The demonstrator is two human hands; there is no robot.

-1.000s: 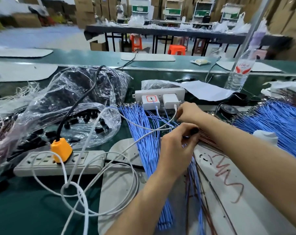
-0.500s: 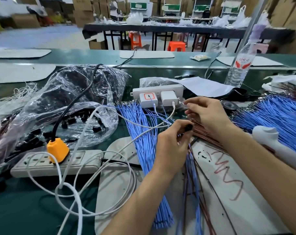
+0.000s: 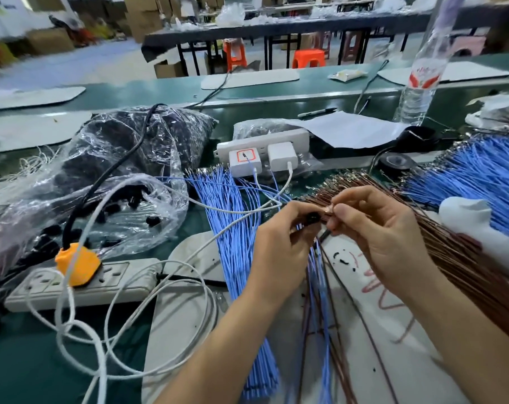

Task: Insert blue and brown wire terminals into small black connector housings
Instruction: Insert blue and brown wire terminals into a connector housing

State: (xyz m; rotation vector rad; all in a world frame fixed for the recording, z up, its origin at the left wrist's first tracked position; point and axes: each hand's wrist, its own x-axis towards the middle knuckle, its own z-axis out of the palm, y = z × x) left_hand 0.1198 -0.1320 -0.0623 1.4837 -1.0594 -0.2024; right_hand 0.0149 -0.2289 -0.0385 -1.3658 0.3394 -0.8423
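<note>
Head view: my left hand [image 3: 279, 243] pinches a small black connector housing [image 3: 313, 218] between curled thumb and forefinger, above the white mat [image 3: 364, 360]. My right hand [image 3: 387, 234] pinches the terminal end of a brown wire [image 3: 329, 209], fingers curled, its tip right at the housing's right side; I cannot tell whether the terminal has entered. Beneath my right wrist fans the brown wire bundle [image 3: 451, 258]; a blue wire bundle [image 3: 235, 234] lies just left of my left hand, and another [image 3: 480, 170] lies far right. A clear plastic bag [image 3: 116, 211] holding loose black housings sits at left, behind a power strip [image 3: 81, 284] with an orange plug [image 3: 77, 263].
</note>
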